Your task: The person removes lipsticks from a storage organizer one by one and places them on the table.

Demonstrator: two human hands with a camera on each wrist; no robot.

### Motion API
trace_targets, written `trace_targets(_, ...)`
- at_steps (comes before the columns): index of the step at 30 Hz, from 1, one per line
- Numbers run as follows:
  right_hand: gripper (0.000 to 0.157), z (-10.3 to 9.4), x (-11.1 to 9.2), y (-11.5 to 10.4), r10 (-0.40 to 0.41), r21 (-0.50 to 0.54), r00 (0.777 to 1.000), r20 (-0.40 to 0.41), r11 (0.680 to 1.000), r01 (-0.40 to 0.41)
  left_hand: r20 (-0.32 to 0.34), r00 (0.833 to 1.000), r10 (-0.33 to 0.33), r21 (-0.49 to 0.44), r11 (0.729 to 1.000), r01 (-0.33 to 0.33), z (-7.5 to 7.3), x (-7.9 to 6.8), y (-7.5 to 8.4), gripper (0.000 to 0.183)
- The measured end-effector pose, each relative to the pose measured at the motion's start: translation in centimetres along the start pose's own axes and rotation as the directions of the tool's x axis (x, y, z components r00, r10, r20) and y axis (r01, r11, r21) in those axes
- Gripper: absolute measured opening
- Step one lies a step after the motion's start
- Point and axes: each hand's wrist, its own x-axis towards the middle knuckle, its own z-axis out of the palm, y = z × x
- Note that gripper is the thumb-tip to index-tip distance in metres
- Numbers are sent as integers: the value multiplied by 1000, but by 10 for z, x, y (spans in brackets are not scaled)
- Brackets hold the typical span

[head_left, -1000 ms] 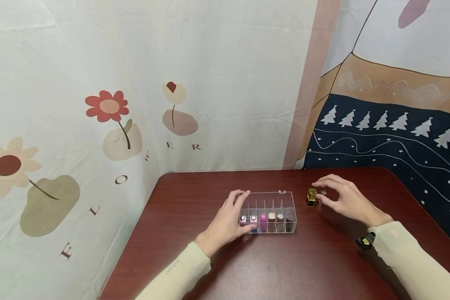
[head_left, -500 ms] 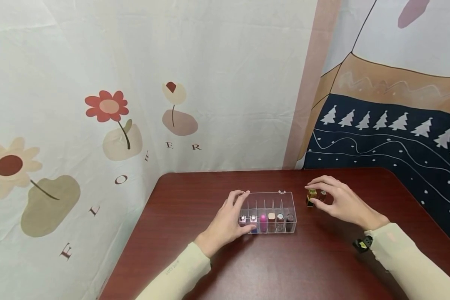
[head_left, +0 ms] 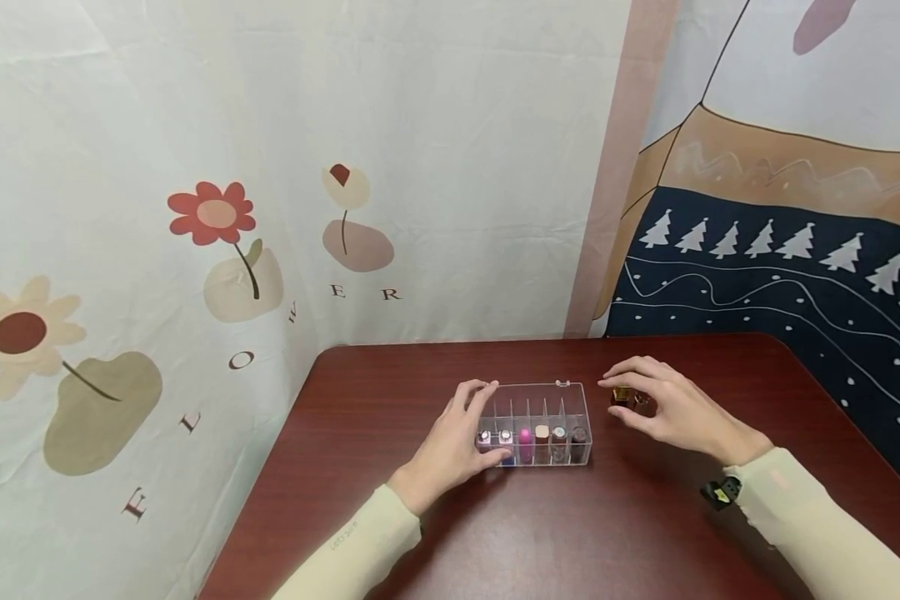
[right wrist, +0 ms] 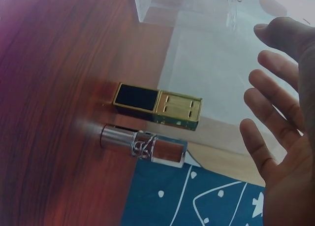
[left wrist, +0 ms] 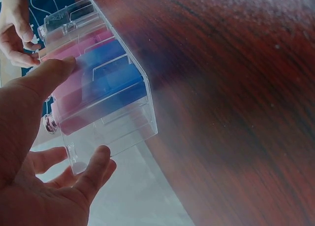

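My left hand [head_left: 450, 442] grips the left end of a clear divided lipstick organizer [head_left: 543, 412], thumb on the front wall and fingers over the far side. Several tubes, including a bright pink one [head_left: 525, 445], stand in its front row. My right hand [head_left: 678, 408] hovers with thumb and fingers spread around a gold-and-black lipstick tube [right wrist: 157, 106]. A gap separates the fingers from it in the right wrist view. Beside that tube stands a silver lipstick tube [right wrist: 142, 146] with a clear end, mostly behind the right hand in the head view.
The dark red-brown table [head_left: 540, 525] carries everything. Printed cloths hang behind it: a white one [head_left: 480, 208] with flowers and letters, and a navy one [head_left: 742, 300] with white trees. The organizer's back row of compartments shows no tubes.
My right hand has moved left, from over the silver tube to around the gold-and-black one. The left hand and the organizer have stayed in place.
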Motion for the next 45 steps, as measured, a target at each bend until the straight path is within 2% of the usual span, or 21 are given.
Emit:
trace_targets(12, 48, 3, 5, -8, -83, 31, 997, 7, 996, 82, -5, 1000, 2, -4, 1000, -2, 1, 0, -2, 109)
trace_targets(21, 48, 7, 5, -12, -93, 7, 994, 52, 996, 92, -6, 1000, 6, 2, 1000, -6, 0, -1, -3, 108)
trace_targets(33, 48, 14, 9, -20, -152, -10, 986, 65, 988, 153, -8, 1000, 12, 5, 1000, -12, 2, 0, -4, 109)
trace_targets(45, 46, 17, 12, -26, -172, -46, 979, 109, 983, 178, 8, 1000, 4, -3, 1000, -4, 2, 0, -4, 108)
